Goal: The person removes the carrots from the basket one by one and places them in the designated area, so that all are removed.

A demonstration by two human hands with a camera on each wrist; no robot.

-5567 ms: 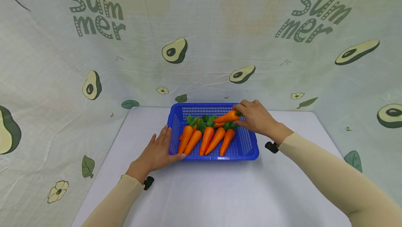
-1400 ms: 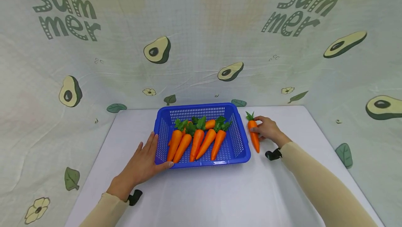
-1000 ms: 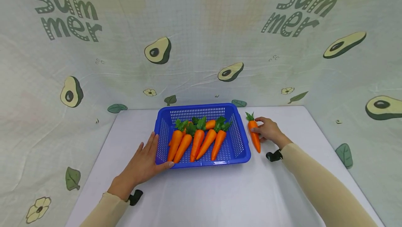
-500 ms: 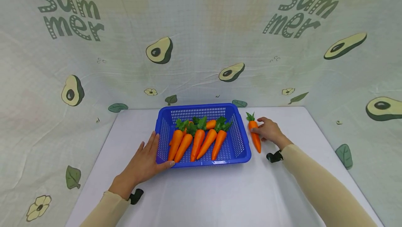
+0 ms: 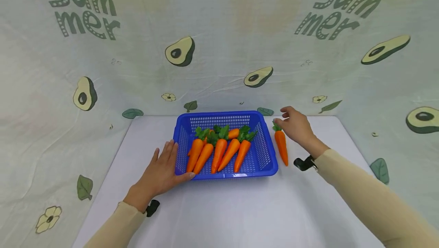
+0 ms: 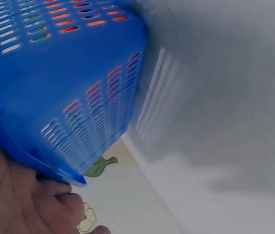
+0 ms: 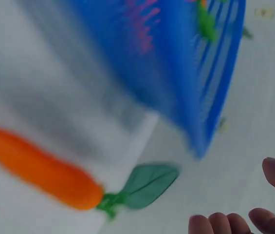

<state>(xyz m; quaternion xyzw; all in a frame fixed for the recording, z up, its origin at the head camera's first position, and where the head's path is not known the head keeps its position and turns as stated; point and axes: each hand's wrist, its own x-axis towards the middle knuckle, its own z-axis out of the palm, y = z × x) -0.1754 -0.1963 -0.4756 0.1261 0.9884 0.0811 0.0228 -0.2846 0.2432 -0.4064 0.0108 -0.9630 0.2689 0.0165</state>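
Observation:
A blue plastic basket (image 5: 224,176) with slotted walls stands on the table, holding several orange carrots (image 5: 219,152) with green leafy tops. My left hand (image 5: 161,170) rests against the basket's left side, fingers straight along the rim and thumb on the front left corner. To the right of the basket lies a single carrot (image 5: 281,147), its leaves pointing away from me. Over those leaves my right hand (image 5: 297,126) hovers with loosely bent fingers and nothing between them. In the right wrist view the same carrot (image 7: 45,168) appears apart from the fingertips (image 7: 220,225).
The white table (image 5: 219,210) meets a printed cloth backdrop (image 5: 219,50) just behind the basket. Cloth also hangs at both sides. A small black device (image 5: 303,163) sits on my right wrist, and another black device (image 5: 152,207) on my left.
A carrot came out of the basket in my right hand and was set down to its right. My right hand has since let go and moved up and away; my left hand stays at the basket.

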